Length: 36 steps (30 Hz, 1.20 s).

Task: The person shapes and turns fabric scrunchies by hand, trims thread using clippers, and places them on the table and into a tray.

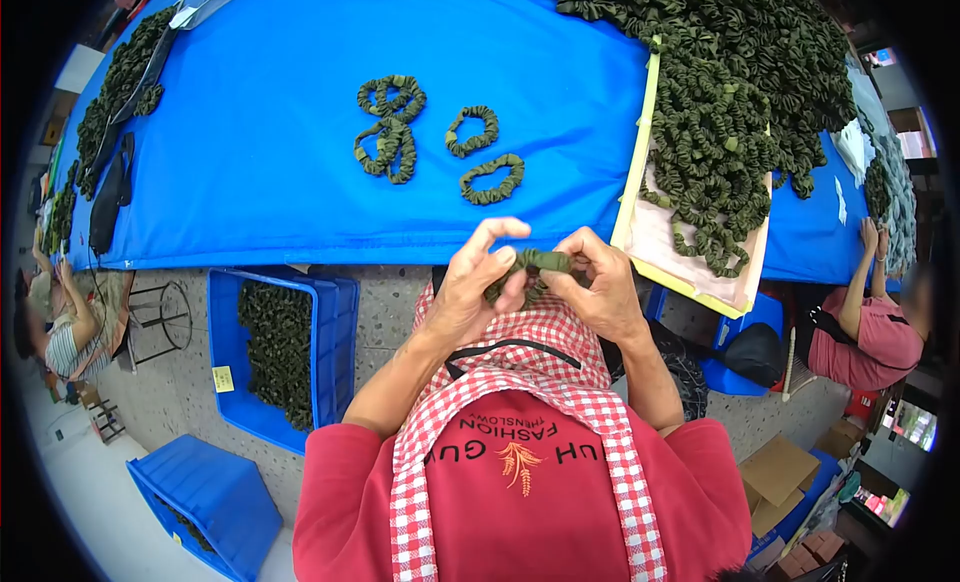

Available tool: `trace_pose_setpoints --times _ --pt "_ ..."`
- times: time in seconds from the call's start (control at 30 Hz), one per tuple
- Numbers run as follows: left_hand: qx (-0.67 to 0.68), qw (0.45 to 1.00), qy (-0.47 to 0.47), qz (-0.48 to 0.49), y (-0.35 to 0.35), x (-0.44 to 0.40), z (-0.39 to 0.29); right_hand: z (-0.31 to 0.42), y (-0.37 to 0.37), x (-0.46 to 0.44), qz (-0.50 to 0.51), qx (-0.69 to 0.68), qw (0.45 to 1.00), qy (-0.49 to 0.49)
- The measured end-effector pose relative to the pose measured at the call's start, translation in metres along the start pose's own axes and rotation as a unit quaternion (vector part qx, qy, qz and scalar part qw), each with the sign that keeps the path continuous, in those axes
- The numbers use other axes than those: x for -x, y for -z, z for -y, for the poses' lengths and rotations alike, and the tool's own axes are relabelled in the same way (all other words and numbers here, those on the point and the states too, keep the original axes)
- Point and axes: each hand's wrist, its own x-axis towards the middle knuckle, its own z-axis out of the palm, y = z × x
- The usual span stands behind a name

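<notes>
Just in front of the table's near edge, my left hand [472, 287] and my right hand [603, 287] hold a dark green scrunchie [545, 261] between them. My right thumb and fingers pinch its right side. Curled fingers of my left hand grip the other side, with the index finger raised. Part of the scrunchie is hidden behind my fingers. Beyond my hands, several similar scrunchies lie on the blue tablecloth [280, 182]: a loose scrunchie [492, 179], another one [472, 131] above it, and an overlapping group [388, 132] to the left.
A large scrunchie pile [740, 92] spreads over a yellow-edged tray [640, 182] at right. Below left stand a filled blue crate [335, 332] and a tilted blue crate [215, 492]. One person [865, 332] works at far right, another person [75, 327] at far left.
</notes>
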Motion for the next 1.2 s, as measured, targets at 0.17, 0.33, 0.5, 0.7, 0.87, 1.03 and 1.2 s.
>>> trace_pose_setpoints --times 0.17,0.33,0.5,0.7,0.87,1.03,1.2 --pt "0.007 0.999 -0.027 0.032 0.002 -0.014 -0.001 -0.001 0.005 -0.006 -0.002 -0.213 0.976 -0.04" --pt "-0.559 0.743 -0.362 -0.069 -0.001 -0.03 0.005 0.003 0.005 -0.004 0.006 -0.197 0.976 -0.094" --pt "-0.674 0.619 -0.403 0.0 -0.024 -0.012 0.007 0.007 -0.005 -0.004 -0.113 -0.314 0.937 -0.102" --pt "-0.399 0.901 -0.156 -0.064 -0.012 -0.008 -0.003 0.01 0.016 0.006 -0.07 -0.079 0.99 -0.092" --pt "-0.293 0.949 -0.115 -0.006 -0.011 -0.015 0.006 0.02 0.009 -0.005 -0.019 0.131 0.988 0.086" --pt "-0.136 0.988 -0.058 0.054 -0.012 -0.015 0.008 0.018 0.004 0.001 -0.024 -0.271 0.958 -0.093" --pt "-0.088 0.991 -0.074 0.066 -0.008 -0.014 0.008 0.009 0.006 -0.002 0.012 -0.282 0.954 -0.103"
